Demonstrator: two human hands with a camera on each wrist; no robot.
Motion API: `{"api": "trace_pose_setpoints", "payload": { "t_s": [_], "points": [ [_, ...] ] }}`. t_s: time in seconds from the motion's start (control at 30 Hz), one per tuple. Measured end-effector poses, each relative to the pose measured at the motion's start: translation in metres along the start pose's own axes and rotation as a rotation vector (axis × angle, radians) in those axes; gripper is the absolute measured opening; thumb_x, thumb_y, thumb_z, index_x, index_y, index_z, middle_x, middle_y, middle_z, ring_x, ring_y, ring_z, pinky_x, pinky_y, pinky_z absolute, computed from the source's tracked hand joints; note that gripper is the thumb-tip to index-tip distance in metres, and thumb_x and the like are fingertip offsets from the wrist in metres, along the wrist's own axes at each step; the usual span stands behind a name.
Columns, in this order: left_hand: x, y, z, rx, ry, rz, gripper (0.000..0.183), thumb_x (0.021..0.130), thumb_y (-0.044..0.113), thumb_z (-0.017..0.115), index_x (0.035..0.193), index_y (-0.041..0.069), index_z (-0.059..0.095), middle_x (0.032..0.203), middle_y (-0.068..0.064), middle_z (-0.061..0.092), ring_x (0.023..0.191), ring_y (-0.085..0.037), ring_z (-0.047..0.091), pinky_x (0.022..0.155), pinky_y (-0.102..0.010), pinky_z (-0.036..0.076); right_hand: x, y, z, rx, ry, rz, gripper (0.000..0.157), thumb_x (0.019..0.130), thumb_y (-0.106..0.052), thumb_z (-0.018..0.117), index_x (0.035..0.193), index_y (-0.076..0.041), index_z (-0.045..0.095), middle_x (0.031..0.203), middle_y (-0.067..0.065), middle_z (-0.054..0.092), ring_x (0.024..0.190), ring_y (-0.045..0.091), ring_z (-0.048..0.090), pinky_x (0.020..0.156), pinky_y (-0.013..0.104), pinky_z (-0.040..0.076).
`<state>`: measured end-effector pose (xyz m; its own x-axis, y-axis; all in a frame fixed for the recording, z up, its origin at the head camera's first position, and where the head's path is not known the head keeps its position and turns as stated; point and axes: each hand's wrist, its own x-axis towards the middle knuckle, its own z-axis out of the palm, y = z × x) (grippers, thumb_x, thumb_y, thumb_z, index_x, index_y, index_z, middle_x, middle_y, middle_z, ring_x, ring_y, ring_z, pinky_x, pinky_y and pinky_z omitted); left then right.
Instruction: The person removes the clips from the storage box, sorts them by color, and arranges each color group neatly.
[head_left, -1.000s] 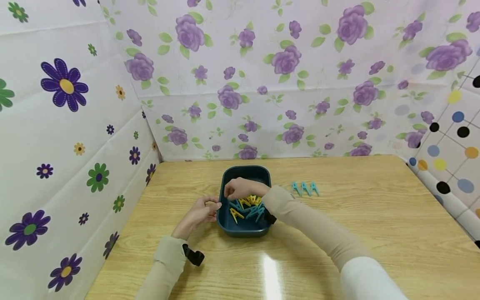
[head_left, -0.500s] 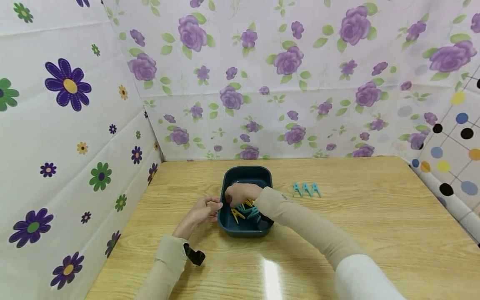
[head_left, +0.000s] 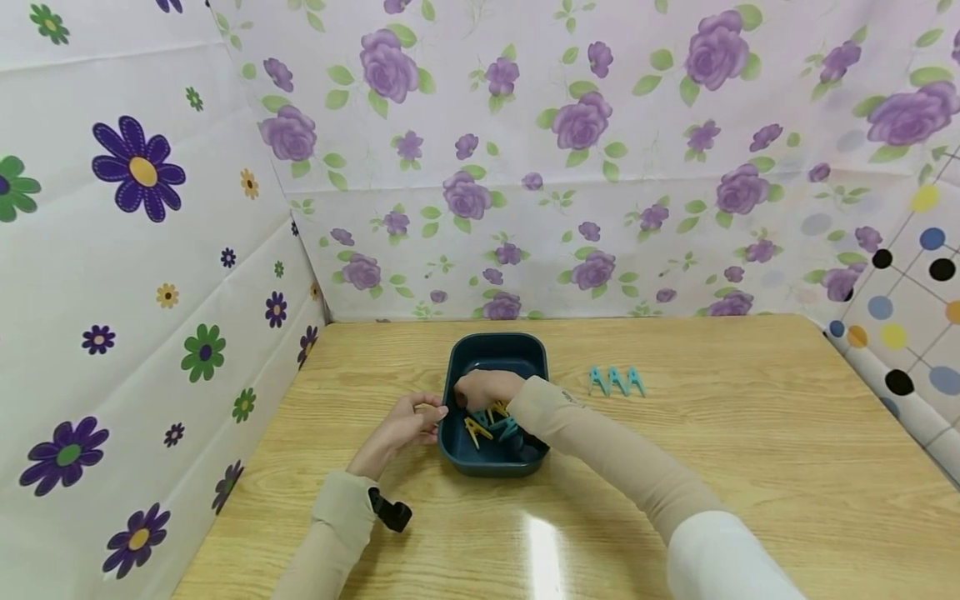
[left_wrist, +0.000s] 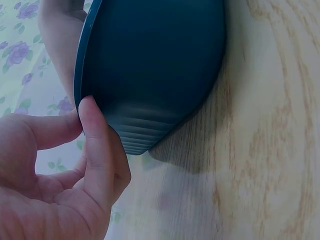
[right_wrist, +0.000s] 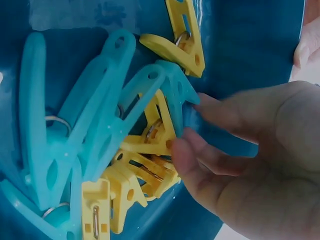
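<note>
A dark teal plastic bin (head_left: 493, 467) stands on the table, with several blue and yellow clothespins inside. At its left side, my left hand (head_left: 405, 425) pinches the rim between thumb and finger, as the left wrist view shows up close. My right hand (head_left: 487, 390) reaches down into the bin. In the right wrist view its thumb and fingertips lie apart, right at the ends of a blue clothespin (right_wrist: 175, 87). Beside this one, a yellow clothespin (right_wrist: 152, 130) lies close to the fingertips. More blue clothespins (right_wrist: 100, 115) are heaped further from the hand.
Three light blue clothespins (head_left: 617, 381) stand in a row on the wooden table (head_left: 712, 433), right of the bin. A flowered cloth (head_left: 465, 242) hangs behind the table's back edge, and another patterned cloth (head_left: 202, 417) borders the left side.
My right hand has sunk lower into the bin and settled over the clothespins. My left hand has kept its hold on the rim. The whole head view has shifted slightly.
</note>
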<state>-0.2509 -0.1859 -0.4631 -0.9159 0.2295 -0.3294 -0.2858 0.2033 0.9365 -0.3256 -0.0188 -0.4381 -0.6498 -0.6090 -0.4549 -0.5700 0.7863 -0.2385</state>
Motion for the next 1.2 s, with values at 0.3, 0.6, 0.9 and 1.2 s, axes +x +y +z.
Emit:
{"api": "trace_pose_setpoints", "payload": {
  "t_s": [0.3,0.6,0.9,1.2],
  "points": [
    [-0.0001,0.0006,-0.0011,0.002,0.008,-0.007,0.032,0.098,0.012,0.056,0.124,-0.004,0.049,0.075,0.0,0.056,0.063,-0.009,0.053,0.058,-0.021,0.051,-0.003,0.0063,-0.0039,-0.026,-0.084,0.031,0.037,0.094,-0.001,0.05,0.122,-0.023,0.06,0.133,0.005,0.053,0.089,0.018,0.048,0.068,0.028,0.036],
    [-0.0016,0.0021,-0.0003,0.003,0.0,-0.009,0.031,0.098,0.012,0.056,0.123,-0.004,0.049,0.075,0.0,0.056,0.063,-0.009,0.054,0.057,-0.02,0.051,-0.0031,0.0073,-0.0016,-0.026,-0.115,0.073,0.044,0.093,0.004,0.049,0.112,-0.035,0.059,0.121,0.001,0.051,0.072,0.017,0.044,0.055,0.026,0.034],
    [-0.0012,0.0005,0.0003,0.012,0.003,-0.001,0.032,0.098,0.013,0.056,0.123,-0.005,0.049,0.074,0.001,0.056,0.062,-0.008,0.054,0.058,-0.02,0.051,-0.0025,0.0068,0.0018,0.031,-0.106,0.105,0.035,0.088,0.003,0.058,0.103,-0.029,0.059,0.105,0.001,0.054,0.062,0.014,0.043,0.054,0.025,0.035],
    [-0.0007,-0.0002,0.0002,0.006,0.005,0.004,0.033,0.098,0.013,0.057,0.124,-0.005,0.049,0.072,0.002,0.055,0.063,-0.009,0.053,0.058,-0.02,0.05,-0.0065,0.0051,-0.0049,-0.083,-0.048,0.163,0.007,0.086,-0.008,0.07,0.089,-0.01,0.064,0.083,0.001,0.059,0.071,0.015,0.053,0.062,0.026,0.045]
  ]
}}
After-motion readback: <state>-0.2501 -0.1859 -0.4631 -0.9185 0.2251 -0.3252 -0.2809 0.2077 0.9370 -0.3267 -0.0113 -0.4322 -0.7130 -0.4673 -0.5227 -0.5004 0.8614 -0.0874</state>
